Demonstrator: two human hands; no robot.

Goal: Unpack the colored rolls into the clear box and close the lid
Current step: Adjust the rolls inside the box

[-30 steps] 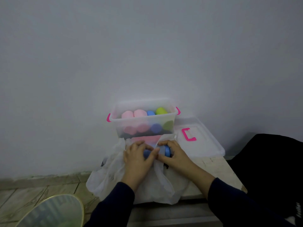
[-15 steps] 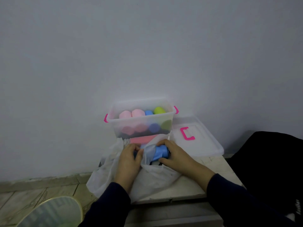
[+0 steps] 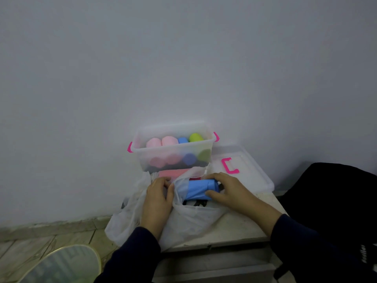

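A clear box (image 3: 142, 160) with pink latches stands against the wall, holding pink, blue and green rolls (image 3: 169, 140). Its clear lid (image 3: 251, 174) with a pink handle lies to the right. In front lies a white plastic bag (image 3: 191, 221). My right hand (image 3: 228, 190) grips a blue roll (image 3: 199, 189) at the bag's mouth. My left hand (image 3: 158, 198) pinches the bag's edge beside it. A pink roll (image 3: 173, 173) shows inside the bag, behind the blue one.
The box and bag sit on a small pale table (image 3: 240, 227) by the white wall. A black bag (image 3: 334, 201) stands at the right. A round glass top (image 3: 61, 264) with a gold rim is at lower left, over a tiled floor.
The blue roll has come further out of the bag in my right hand. My left hand has shifted left, pulling the bag's edge away.
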